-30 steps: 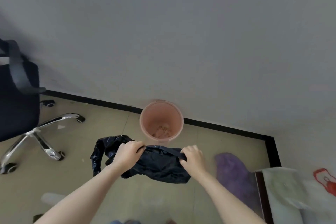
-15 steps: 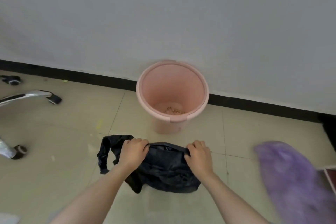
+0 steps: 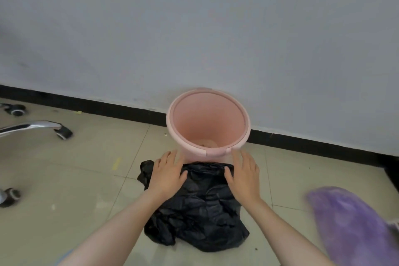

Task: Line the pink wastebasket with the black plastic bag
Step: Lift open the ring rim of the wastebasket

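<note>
- The black plastic bag point(image 3: 197, 207) hangs crumpled in front of the person, its lower folds nearest the camera, above the tiled floor point(image 3: 90, 170).
- The left hand point(image 3: 167, 174) and right hand point(image 3: 244, 176) each pinch the bag's top edge with the thumb underneath, fingers stretched forward and spread.
- A purple fuzzy object point(image 3: 354, 224) lies blurred at the right.
- The pink wastebasket point(image 3: 208, 123) stands upright just beyond the fingertips, unlined, small debris at its bottom.
- Chrome chair legs point(image 3: 36, 127) with casters sit far left.
- A grey wall point(image 3: 194, 28) with a black baseboard backs the wastebasket.
</note>
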Demonstrator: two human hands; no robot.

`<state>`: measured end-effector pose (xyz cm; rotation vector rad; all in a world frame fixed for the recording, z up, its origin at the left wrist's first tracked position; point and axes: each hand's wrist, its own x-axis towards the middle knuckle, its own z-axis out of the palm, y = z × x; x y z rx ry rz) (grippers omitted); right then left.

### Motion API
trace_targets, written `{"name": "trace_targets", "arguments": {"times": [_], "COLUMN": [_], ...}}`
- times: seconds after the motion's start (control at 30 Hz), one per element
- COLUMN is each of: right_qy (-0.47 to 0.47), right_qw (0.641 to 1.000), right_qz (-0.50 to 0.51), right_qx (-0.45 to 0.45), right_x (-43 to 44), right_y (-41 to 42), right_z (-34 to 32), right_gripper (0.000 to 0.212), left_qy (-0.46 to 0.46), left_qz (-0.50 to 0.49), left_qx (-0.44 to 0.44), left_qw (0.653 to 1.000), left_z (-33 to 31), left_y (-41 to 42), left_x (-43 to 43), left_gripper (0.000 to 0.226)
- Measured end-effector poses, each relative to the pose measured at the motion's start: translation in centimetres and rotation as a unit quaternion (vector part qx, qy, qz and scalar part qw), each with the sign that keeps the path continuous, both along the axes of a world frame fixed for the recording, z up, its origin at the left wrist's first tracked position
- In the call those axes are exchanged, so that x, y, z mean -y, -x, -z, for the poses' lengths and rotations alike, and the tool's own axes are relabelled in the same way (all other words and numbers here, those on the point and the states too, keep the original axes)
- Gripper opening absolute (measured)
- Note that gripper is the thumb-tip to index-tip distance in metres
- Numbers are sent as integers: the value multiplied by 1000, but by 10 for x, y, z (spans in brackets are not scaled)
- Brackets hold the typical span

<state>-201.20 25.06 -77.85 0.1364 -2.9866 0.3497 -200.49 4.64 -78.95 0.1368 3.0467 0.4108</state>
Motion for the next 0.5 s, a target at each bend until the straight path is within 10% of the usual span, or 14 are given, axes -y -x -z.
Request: {"name": "trace_targets", "arguments": {"times": [0.5], "right_qy": [89], "right_qw": [976], "right_qz": [-185], "right_qx": [74], "right_x": [11], "right_y": [64], "right_z": [-33], "right_gripper": [40], "left_qy": [98], "left_qz": [84], "left_qx": [-90], "left_qw": [988], "left_z": [-3], "left_y": [26], "left_x": [4], "left_gripper": [76]}}
